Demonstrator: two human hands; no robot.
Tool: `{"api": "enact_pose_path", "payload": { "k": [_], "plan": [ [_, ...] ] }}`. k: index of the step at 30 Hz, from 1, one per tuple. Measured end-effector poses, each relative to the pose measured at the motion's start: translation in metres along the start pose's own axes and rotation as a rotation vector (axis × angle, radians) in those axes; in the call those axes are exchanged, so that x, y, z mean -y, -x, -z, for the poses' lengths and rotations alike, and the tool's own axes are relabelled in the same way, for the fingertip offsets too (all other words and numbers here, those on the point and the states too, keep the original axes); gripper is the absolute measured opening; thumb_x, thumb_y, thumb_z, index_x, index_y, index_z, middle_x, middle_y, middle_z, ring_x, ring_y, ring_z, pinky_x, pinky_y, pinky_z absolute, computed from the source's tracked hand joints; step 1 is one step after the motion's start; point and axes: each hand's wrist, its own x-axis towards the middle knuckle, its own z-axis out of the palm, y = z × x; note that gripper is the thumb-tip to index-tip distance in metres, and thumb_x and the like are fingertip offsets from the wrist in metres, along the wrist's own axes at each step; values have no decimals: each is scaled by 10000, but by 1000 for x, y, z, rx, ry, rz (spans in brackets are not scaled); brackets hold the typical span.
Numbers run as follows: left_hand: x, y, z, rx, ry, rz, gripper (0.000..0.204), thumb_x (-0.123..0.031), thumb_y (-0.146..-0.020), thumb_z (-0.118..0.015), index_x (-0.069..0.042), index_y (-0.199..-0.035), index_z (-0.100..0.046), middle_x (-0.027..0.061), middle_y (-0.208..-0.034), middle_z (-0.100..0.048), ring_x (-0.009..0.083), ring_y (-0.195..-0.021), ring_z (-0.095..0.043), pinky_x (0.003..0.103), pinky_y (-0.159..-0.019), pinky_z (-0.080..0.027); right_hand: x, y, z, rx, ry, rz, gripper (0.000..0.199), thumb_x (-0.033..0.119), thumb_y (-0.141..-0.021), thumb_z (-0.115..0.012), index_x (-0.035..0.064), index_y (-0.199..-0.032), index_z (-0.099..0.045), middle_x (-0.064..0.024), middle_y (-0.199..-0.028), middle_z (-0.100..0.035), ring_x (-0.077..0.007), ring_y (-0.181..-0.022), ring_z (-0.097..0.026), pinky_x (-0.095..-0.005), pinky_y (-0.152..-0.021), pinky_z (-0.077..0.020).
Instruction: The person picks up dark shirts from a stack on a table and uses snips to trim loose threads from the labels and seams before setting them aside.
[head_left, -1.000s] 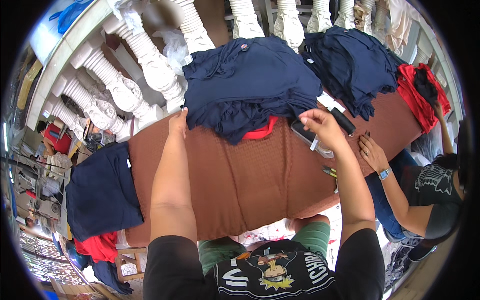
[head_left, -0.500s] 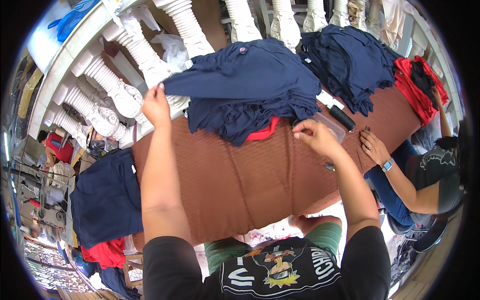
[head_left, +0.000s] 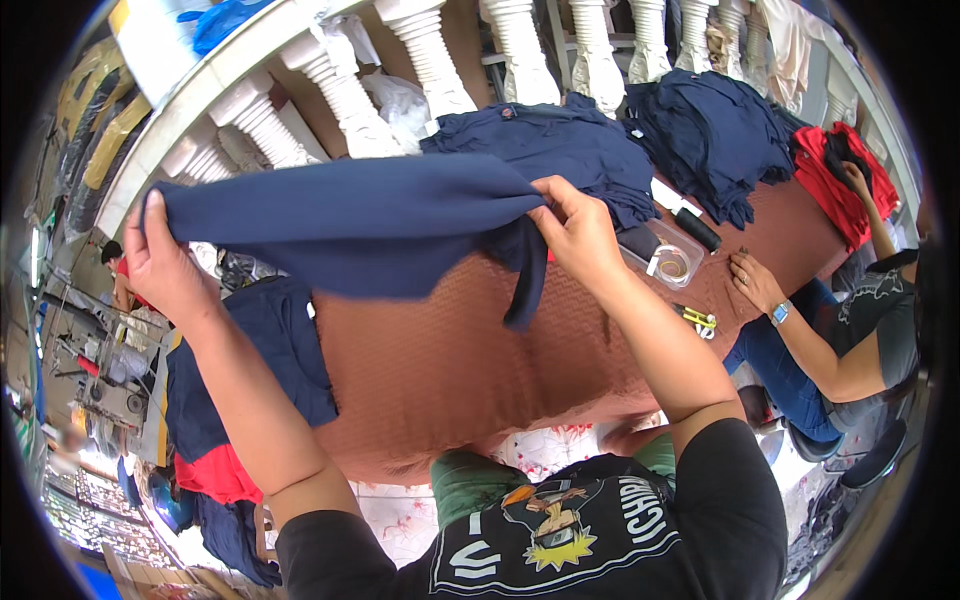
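Note:
I hold a navy blue garment (head_left: 370, 225) stretched out in the air above the brown table (head_left: 470, 350). My left hand (head_left: 160, 265) grips its left end and my right hand (head_left: 580, 230) pinches its right end, from which a loose flap hangs down. Behind the garment lies a pile of navy blue clothes (head_left: 570, 150) at the table's far edge.
Another navy pile (head_left: 715, 135) and red clothes (head_left: 835, 180) lie at the right end, where a seated person rests a hand (head_left: 752, 280) on the table. A clear plastic box (head_left: 665, 255), a black tube (head_left: 690, 225) and small snips (head_left: 698, 318) lie nearby. Navy cloth (head_left: 255, 360) hangs off the left end. White balusters (head_left: 430, 55) stand behind.
Both my hands lifted a navy garment off the pile and pulled it wide apart; my left hand swung far out to the left and up.

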Motion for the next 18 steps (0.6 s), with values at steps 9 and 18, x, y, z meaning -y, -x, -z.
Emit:
{"api": "enact_pose_path", "payload": {
  "k": [9, 18],
  "plan": [
    [82, -12, 4, -132, -186, 178, 395, -222, -891, -646, -1, -1213, -594, 100, -1046, -641, 161, -930, -603, 314, -804, -494, 2, 33, -51, 399, 187, 6, 258, 270, -908, -635, 22, -972, -662, -188, -896, -692, -331, -865, -680, -406, -739, -517],
    [13, 105, -106, 1172, 395, 572, 556, -341, -986, -550, -30, -1426, -411, 176, -1362, -545, 251, -1269, -530, 352, -1050, -416, -49, 71, 62, 1211, 822, -248, 366, 403, -829, -698, 109, -1045, -723, -139, -976, -717, -336, -896, -687, -436, -820, -521]
  ]
}}
